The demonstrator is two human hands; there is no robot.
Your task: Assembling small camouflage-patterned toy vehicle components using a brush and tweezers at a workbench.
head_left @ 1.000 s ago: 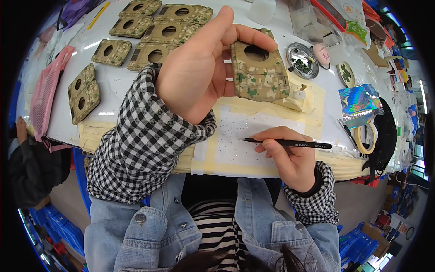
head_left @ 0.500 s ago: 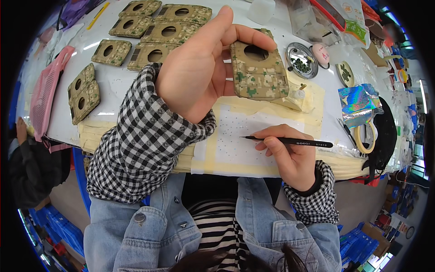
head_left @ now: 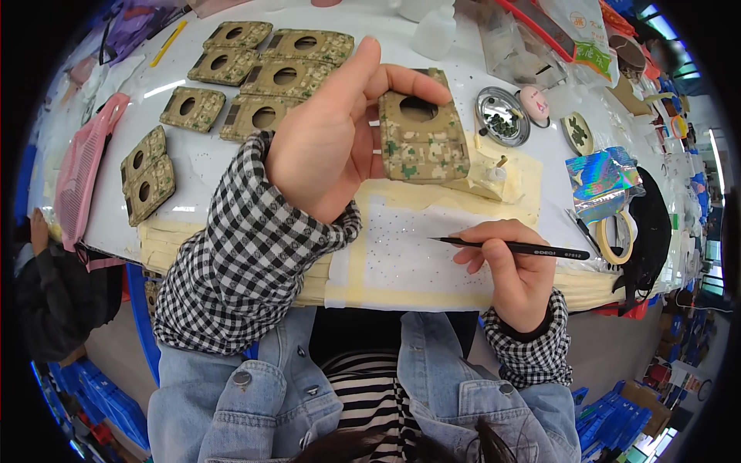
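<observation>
Here, camouflage piece (head_left: pixel 423 150) held in left grip (head_left: pixel 332 139).

Round-holed camouflage case (head_left: pixel 423 147), black brush (head_left: pixel 542 250), both held

White table (head_left: pixel 193 166), camouflage pieces (head_left: pixel 312 76), round dish (head_left: pixel 482 114), yellow stick (head_left: pixel 167 44) (pencil, perhaps)

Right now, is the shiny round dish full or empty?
Partly full: dark green pieces lie in the shiny dish, bare surface around them.
</observation>
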